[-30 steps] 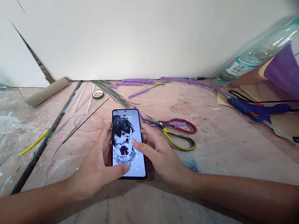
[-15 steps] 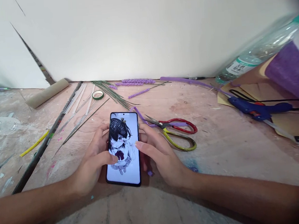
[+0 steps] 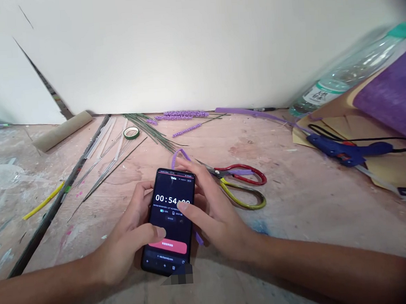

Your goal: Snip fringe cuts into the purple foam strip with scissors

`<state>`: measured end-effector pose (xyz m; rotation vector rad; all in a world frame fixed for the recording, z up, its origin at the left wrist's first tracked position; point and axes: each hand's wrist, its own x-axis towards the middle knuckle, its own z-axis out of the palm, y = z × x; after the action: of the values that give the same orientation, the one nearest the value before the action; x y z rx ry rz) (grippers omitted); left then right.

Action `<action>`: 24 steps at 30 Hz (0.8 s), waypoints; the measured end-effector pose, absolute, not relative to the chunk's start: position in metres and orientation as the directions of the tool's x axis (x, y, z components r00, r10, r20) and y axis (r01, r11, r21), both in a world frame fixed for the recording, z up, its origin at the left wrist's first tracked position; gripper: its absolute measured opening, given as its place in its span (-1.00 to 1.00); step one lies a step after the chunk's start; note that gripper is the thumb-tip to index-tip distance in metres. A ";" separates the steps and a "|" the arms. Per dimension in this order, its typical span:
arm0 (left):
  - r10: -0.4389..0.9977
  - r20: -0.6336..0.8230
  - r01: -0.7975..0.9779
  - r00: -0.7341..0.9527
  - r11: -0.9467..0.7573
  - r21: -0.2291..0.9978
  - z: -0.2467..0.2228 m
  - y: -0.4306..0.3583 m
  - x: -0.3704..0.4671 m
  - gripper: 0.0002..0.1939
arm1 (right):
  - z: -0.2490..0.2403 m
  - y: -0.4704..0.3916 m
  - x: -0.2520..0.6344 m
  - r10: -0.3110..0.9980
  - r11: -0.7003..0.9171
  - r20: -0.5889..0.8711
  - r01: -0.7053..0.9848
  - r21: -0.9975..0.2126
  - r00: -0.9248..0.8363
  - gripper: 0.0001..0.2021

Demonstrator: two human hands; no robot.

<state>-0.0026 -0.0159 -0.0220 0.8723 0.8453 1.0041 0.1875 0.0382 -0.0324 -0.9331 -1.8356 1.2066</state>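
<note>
A black phone [image 3: 173,219] is held low over the table between my two hands, its dark screen showing a timer and a pink button. My left hand [image 3: 135,231] wraps its left side, thumb over the lower screen. Along the right edge, my right hand [image 3: 216,211] grips the phone, thumb near the timer digits. A purple strip [image 3: 199,239] shows partly behind the phone. Scissors [image 3: 244,186] with one red and one yellow handle lie just right of my right hand.
Green wires [image 3: 153,130], purple beaded stems [image 3: 184,114] and green tape [image 3: 131,133] lie near the white wall. A cardboard tube [image 3: 62,131] is at the left. Right side: a blue glue gun [image 3: 349,151] and a plastic bottle [image 3: 344,82]. A dark gap [image 3: 50,204] crosses the table.
The phone has moved slightly down, and its screen has switched from a drawn character to a dark timer page. My right fingers have shifted upward beside it.
</note>
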 end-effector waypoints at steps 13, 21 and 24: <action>0.908 -0.225 -0.329 0.353 0.346 0.879 -0.020 -0.016 -0.004 -0.40 | -0.026 0.042 0.187 0.808 0.451 0.285 0.231 -0.862 -0.515 -0.60; 0.945 -0.140 -0.353 0.294 0.244 0.903 -0.021 -0.012 -0.004 -0.45 | -0.032 0.040 0.187 0.841 0.346 0.248 0.126 -0.930 -0.480 -0.36; 0.951 -0.135 -0.343 0.279 0.231 0.911 -0.022 -0.012 -0.004 -0.44 | -0.035 0.039 0.187 0.848 0.325 0.227 0.132 -0.936 -0.480 -0.25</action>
<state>-0.0036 -0.0115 -0.0221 0.9075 0.8374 1.0496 0.1872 0.0394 -0.0347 -0.8688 -1.8381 1.2024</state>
